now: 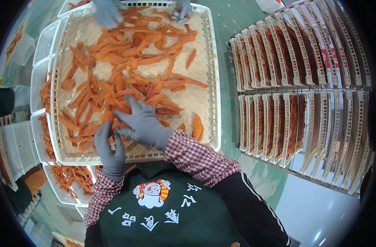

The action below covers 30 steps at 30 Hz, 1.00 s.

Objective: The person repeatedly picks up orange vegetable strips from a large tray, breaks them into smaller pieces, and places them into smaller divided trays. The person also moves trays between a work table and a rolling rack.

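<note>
Orange dried sweet-potato-like strips (141,46) lie in a loose heap on a mat inside a large white plastic tray (218,92). My right hand (141,120), in a grey glove, reaches over the strips with its fingers spread, touching some of them. My left hand (109,148), also gloved, is at the tray's near edge, thumb and fingers curved around a gap beside the right fingertips. Whether either hand grips a strip cannot be told, as the fingers hide what is beneath them. One broad strip (198,127) lies apart near the right wall.
A co-worker's gloved hands (109,15) work at the tray's far side. White baskets (53,182), several filled with thin orange strips, line the left. A tall rack of stacked trays (268,123) stands on the right, beyond a strip of green floor (226,61).
</note>
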### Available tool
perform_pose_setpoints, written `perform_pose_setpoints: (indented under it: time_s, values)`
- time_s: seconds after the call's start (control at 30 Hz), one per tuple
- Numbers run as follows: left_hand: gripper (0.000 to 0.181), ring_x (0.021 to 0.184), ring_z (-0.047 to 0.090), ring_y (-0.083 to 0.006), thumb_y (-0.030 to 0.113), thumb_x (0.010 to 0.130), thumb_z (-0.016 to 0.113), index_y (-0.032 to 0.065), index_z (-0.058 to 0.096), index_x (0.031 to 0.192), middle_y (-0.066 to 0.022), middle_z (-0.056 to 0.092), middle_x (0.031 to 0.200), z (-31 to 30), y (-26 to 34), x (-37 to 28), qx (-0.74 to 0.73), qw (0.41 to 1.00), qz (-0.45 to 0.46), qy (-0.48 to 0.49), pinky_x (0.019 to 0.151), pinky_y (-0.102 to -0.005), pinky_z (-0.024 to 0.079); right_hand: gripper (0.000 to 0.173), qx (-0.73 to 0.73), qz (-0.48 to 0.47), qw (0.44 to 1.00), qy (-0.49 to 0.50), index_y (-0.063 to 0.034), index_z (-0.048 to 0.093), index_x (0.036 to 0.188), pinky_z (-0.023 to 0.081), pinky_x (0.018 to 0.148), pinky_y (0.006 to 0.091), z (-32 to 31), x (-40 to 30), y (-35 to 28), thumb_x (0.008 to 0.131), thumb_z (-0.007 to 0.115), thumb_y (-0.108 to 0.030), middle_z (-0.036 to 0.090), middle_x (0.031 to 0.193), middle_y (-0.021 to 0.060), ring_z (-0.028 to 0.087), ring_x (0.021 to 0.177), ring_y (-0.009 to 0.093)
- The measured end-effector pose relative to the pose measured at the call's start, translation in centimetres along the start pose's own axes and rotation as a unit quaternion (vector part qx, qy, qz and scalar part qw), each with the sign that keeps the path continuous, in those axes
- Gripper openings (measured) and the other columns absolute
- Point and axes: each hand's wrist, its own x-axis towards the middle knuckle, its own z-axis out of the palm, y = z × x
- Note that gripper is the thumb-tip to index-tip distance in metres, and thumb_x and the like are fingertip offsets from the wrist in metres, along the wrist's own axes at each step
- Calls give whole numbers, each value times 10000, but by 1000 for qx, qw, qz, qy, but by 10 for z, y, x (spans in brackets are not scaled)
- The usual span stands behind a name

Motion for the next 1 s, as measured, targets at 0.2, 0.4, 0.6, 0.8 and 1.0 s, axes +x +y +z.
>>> perform_pose_setpoints:
  time_s: [0.2, 0.4, 0.6, 0.8, 1.0]
  values:
    - [437, 1198, 508, -403, 138, 842, 625, -16, 566, 1247, -185, 573, 1253, 29, 10, 38, 123, 961, 118, -219, 1011, -474, 406, 288, 164, 155, 962, 151, 9, 610, 1149, 519, 880, 351, -53, -78, 15, 888, 638, -111, 582, 1187, 201, 624, 1027, 299]
    - [411, 1192, 523, -384, 78, 805, 648, -2, 598, 1206, -159, 606, 1212, 36, 13, 36, 96, 977, 163, -100, 1000, -462, 415, 828, -267, 412, 859, -147, -11, 358, 1361, 540, 821, 401, -56, -128, 70, 766, 784, -398, 546, 1111, 185, 626, 975, 339]
    - [477, 1164, 553, -366, 28, 772, 662, -14, 569, 1238, -163, 606, 1214, 21, 47, 38, 32, 958, 236, -161, 972, -445, 444, 669, 194, 393, 896, 69, 26, 426, 1321, 534, 869, 382, -72, -168, 107, 791, 766, -203, 536, 1233, 191, 615, 1053, 282]
    - [733, 1147, 594, -339, 207, 768, 778, -37, 433, 1366, -233, 568, 1257, 33, 90, 35, -223, 894, 46, -385, 966, -422, 471, 596, 491, 335, 785, 177, -17, 440, 1345, 514, 868, 307, -89, -146, 46, 828, 730, -84, 573, 1160, 80, 581, 1055, 163]
    - [870, 1127, 617, -338, 338, 800, 766, -37, 311, 1440, -278, 576, 1224, 47, 117, 35, -316, 845, -56, -427, 918, -362, 503, 486, 532, 309, 779, 119, -27, 527, 1262, 508, 849, 275, -99, -117, 20, 826, 736, -77, 615, 1062, 38, 619, 942, 148]
